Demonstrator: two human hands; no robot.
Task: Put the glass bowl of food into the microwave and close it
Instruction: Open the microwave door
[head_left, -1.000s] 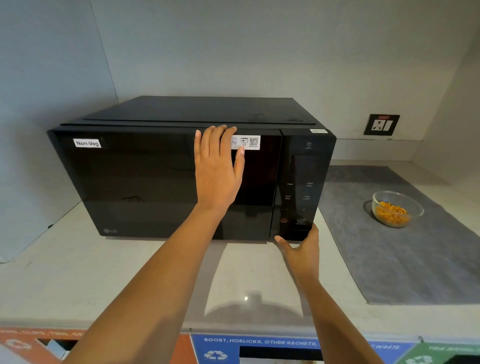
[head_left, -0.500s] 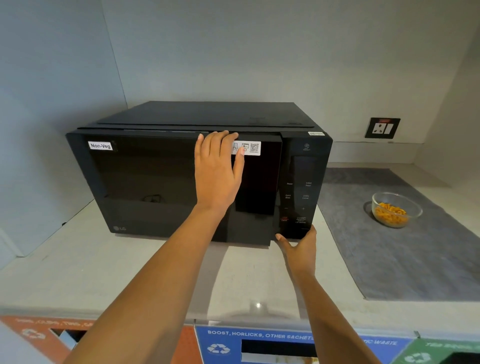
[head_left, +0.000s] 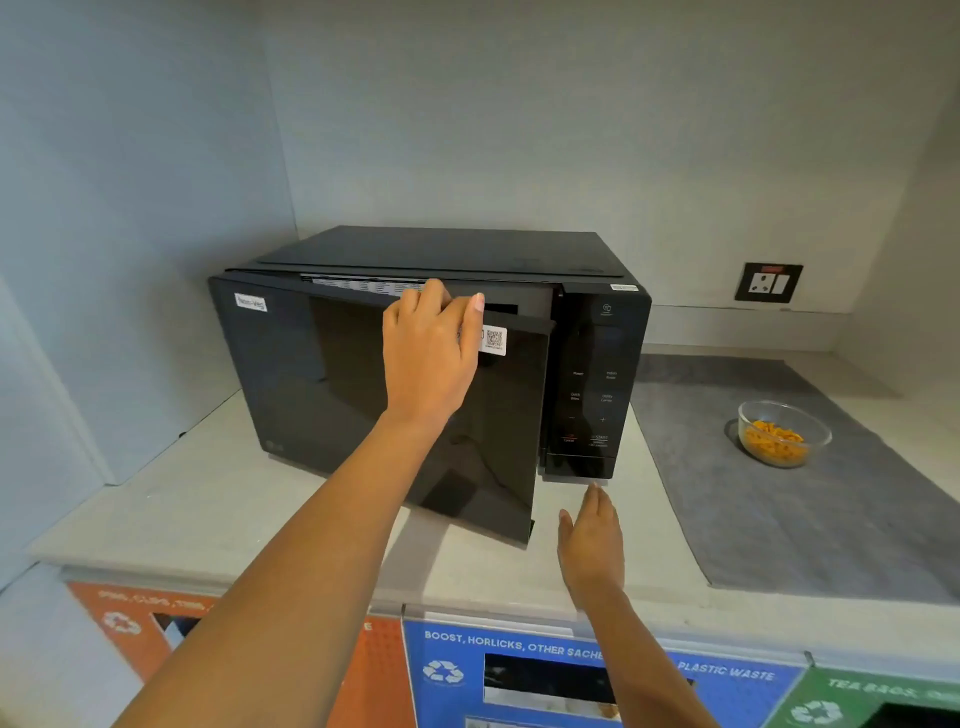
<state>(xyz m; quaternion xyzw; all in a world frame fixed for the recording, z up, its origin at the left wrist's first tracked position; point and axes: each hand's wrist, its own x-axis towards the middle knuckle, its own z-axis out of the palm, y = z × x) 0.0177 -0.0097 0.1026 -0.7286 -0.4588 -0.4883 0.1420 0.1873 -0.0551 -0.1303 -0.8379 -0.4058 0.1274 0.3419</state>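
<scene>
Glass bowl (head_left: 783, 434), 1, sits right of frame on grey mat (head_left: 810, 519); 1 microwave (head_left: 587, 364), door (head_left: 363, 415) ajar, left hand (head_left: 431, 353) fingers curled over its top edge; right hand (head_left: 592, 540) flat open, empty.

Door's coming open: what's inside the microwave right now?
Nothing can be made out. The microwave door is only partly open under the left hand, and it covers the dark cavity. The glass bowl of food sits outside on the grey mat.
</scene>
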